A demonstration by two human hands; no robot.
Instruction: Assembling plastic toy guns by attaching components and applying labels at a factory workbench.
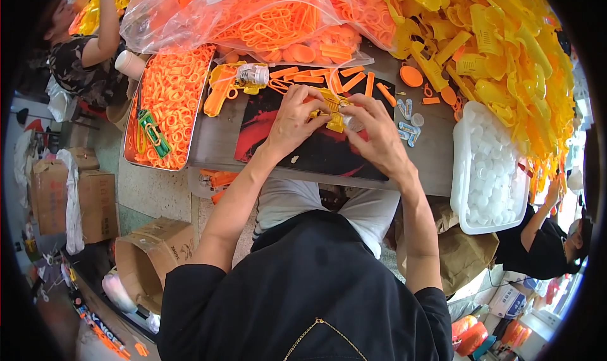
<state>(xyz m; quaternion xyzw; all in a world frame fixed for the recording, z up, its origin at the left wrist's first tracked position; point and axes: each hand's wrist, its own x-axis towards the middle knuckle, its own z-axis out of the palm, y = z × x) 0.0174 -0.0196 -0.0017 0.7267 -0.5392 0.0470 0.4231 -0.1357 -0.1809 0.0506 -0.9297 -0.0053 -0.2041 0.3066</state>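
Note:
Over a black and red mat (262, 117), my left hand (297, 117) is closed on a yellow plastic toy part (335, 122). My right hand (379, 133) meets it from the other side, fingers curled in a pinch at the part's edge. Something thin and dark shows at those fingertips, too small to name. Beside the right fingers is a clear round cap (355, 124), partly covered by them. Left of the hands lies an orange toy gun piece (221, 88) with a clear cylinder (253, 74) against it. Loose orange strips (353, 82) lie beyond the fingers.
A metal tray (190, 155) of orange rings stands left, a green tool (153, 133) on top. White tub (459, 171) of clear caps sits right. Bags of orange parts (272, 23) and a yellow heap (493, 38) fill the back. Two people work nearby; cartons (152, 241) stand below left.

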